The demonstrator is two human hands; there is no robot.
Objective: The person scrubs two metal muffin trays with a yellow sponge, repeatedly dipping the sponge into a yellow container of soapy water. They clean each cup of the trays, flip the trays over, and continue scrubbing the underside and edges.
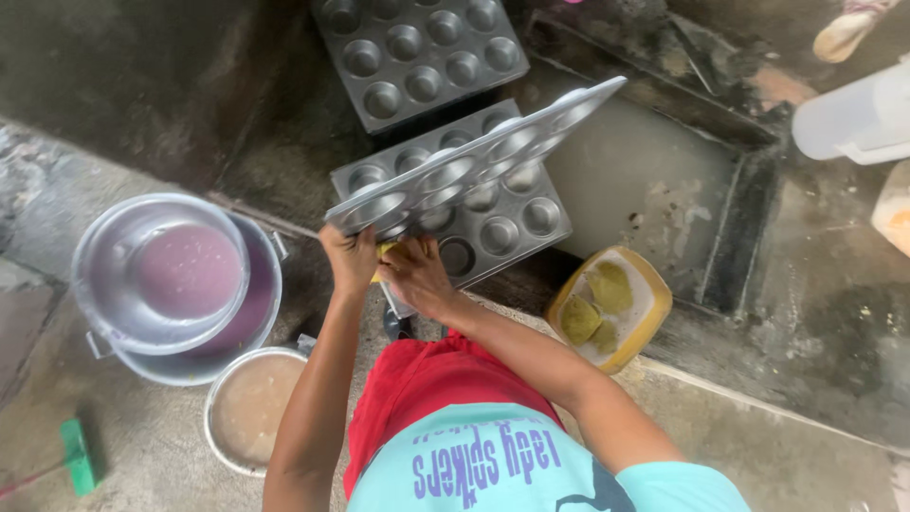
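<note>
No packages, labels, signs or screens show here. The nearest thing is purple print on the person's light blue shirt (502, 465), at the bottom edge of the view.

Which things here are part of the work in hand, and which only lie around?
In use:
- left hand holding the tilted muffin tray
- right hand with a yellow scrubber

Lying about:
- two flat muffin trays
- stacked metal pots
- yellow tub
- white jug

The wet concrete floor (142, 114) carries two muffin trays (417, 52) at the top, stacked metal basins (175, 284) at left, and a yellow tub (611, 308) right of centre.
</note>
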